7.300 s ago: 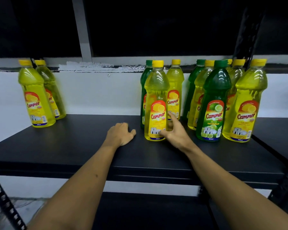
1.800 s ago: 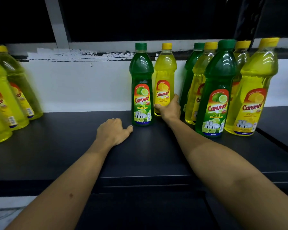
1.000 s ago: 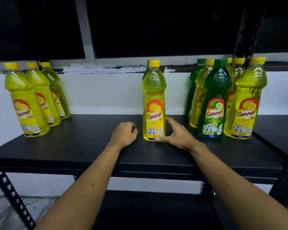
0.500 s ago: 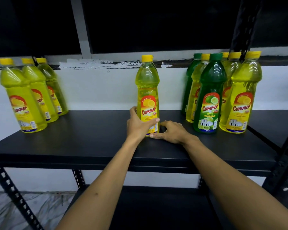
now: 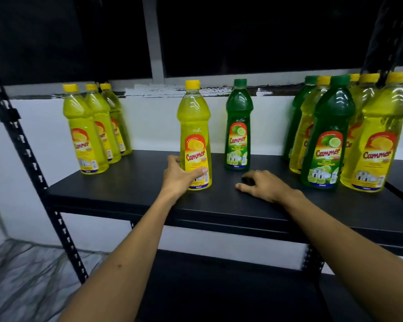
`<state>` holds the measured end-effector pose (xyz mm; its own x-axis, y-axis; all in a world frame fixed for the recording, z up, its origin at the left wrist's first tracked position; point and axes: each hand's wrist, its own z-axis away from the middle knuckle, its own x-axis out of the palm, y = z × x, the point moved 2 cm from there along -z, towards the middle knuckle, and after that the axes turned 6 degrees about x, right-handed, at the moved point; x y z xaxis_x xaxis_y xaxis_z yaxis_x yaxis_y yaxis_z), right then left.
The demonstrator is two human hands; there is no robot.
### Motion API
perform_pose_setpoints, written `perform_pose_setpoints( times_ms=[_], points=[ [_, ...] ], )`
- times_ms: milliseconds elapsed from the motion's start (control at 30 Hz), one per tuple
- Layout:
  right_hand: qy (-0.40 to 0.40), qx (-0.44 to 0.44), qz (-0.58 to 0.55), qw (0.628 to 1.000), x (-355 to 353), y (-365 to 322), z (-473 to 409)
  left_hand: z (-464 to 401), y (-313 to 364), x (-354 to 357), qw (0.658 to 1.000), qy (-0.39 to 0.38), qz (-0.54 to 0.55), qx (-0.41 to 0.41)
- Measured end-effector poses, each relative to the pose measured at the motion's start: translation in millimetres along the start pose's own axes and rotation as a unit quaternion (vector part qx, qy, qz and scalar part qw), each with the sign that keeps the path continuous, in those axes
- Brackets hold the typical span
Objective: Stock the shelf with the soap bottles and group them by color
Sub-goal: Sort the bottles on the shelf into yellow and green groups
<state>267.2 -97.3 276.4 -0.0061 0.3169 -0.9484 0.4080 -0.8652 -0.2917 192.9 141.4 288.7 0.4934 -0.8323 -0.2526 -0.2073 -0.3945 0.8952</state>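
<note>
One yellow lemon bottle (image 5: pixel 195 138) has changed hands in the last half second — the left hand (image 5: pixel 179 176) now grips it low around the label, thumb across the front and fingers curled behind, where a moment ago the right hand was steadying its base. The bottle stands upright on the black shelf (image 5: pixel 135 189), near the front edge and well left of where it stood a second ago. The right hand (image 5: pixel 261 184) has let go and rests on the shelf with fingers loosely bent, holding nothing. With the yellow bottle out of the way, a single green lime bottle (image 5: pixel 239 129) shows behind, standing alone and upright toward the back wall, apart from both hands.

My reading: the bottle is in transit leftward toward the three yellow bottles (image 5: pixel 89 133) lined up at the left end of the shelf, and would become the fourth there. The mixed cluster (image 5: pixel 330 140) at the right end — green and yellow bottles packed close together — is unsorted, so the grouping looks less than half done, and the lone lime bottle may seed the green group
</note>
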Motion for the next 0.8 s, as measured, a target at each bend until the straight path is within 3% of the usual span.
perform_pose_setpoints(
  times_ms=[167, 567, 800],
  points=[
    [0.011, 0.011, 0.002, 1.000, 13.5, -28.0, -3.6, -2.3, -11.9, -51.0, 0.999, 0.043, -0.018, -0.019],
    [-0.019, -0.062, 0.025, 0.998, 49.9, -151.6, -38.3, -23.5, -33.7, -133.2, 0.986, 0.113, -0.123, -0.012],
    [-0.015, -0.075, 0.006, 0.997, 65.8, -169.7, -76.3, -62.4, -62.0, -134.6, 0.990, 0.118, -0.076, -0.034]
  ],
)
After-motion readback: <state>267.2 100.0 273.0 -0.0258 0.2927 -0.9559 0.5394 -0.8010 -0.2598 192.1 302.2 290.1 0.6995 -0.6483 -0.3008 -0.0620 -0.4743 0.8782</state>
